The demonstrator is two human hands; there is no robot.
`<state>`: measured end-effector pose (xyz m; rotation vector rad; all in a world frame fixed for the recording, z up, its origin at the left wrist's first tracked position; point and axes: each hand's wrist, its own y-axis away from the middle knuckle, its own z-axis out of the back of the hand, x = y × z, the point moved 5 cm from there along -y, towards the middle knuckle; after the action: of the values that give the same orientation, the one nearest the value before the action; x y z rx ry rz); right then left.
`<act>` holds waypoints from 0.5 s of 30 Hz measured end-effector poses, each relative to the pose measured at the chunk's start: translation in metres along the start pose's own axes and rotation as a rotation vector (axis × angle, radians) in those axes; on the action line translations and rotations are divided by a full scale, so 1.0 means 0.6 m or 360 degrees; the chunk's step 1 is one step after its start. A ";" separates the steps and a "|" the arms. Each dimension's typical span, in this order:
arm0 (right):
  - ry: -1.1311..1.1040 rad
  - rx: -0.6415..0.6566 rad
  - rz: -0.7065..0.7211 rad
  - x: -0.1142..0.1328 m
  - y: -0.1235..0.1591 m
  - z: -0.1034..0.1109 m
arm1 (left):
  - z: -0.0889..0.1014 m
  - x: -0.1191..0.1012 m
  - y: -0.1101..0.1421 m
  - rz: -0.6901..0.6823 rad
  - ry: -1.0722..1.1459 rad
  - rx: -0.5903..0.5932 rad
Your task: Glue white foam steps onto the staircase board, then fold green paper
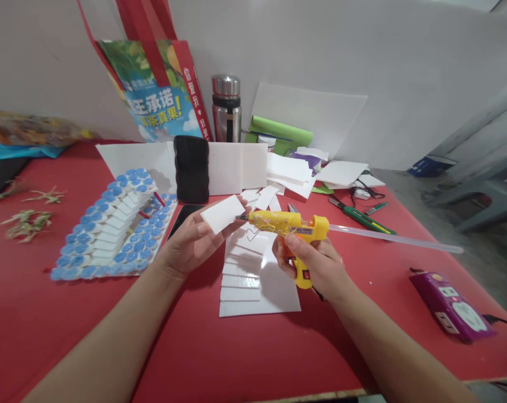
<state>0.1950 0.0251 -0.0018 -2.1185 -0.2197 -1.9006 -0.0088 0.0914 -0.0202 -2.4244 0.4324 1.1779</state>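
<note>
My left hand [195, 240] holds a small white foam board piece [223, 214], tilted, between thumb and fingers. My right hand [316, 260] grips a yellow hot glue gun [278, 222], its nozzle at the right edge of that piece. A long clear glue stick [396, 239] sticks out of the gun's back end. Below the hands lies a white board [281, 291] with several white strips [240, 281] laid on it in an overlapping, stepped row. Part of this row is hidden behind the gun and my hands.
On the left stands a model [111, 229] with blue-topped white pieces and white steps. Behind are a black phone-like object [192, 169], a steel flask [226, 109] and a printed bag [161, 106]. A green-handled cutter [366, 218] and a purple power strip [450, 305] lie right.
</note>
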 end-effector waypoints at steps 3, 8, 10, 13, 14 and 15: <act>0.0013 0.0000 0.0031 0.004 -0.002 0.000 | -0.002 -0.002 0.000 -0.0022 -0.0008 0.0024; 0.0015 -0.0036 0.0034 0.006 -0.004 0.003 | -0.005 -0.005 0.003 -0.0034 -0.0039 0.0026; 0.0037 -0.0056 0.0028 0.007 -0.005 0.004 | -0.006 -0.006 0.003 -0.0033 -0.0035 0.0031; 0.0059 -0.0080 0.0015 0.010 -0.005 0.004 | -0.007 -0.006 0.003 -0.0027 -0.0027 0.0033; 0.0063 -0.0087 0.0011 0.011 -0.005 0.004 | -0.007 -0.006 0.003 -0.0026 -0.0026 0.0032; 0.0066 -0.0093 0.0007 0.012 -0.005 0.004 | -0.008 -0.006 0.003 -0.0024 -0.0027 0.0028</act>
<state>0.1973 0.0284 0.0053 -2.1123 -0.1522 -1.9695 -0.0087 0.0881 -0.0151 -2.3964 0.4166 1.1826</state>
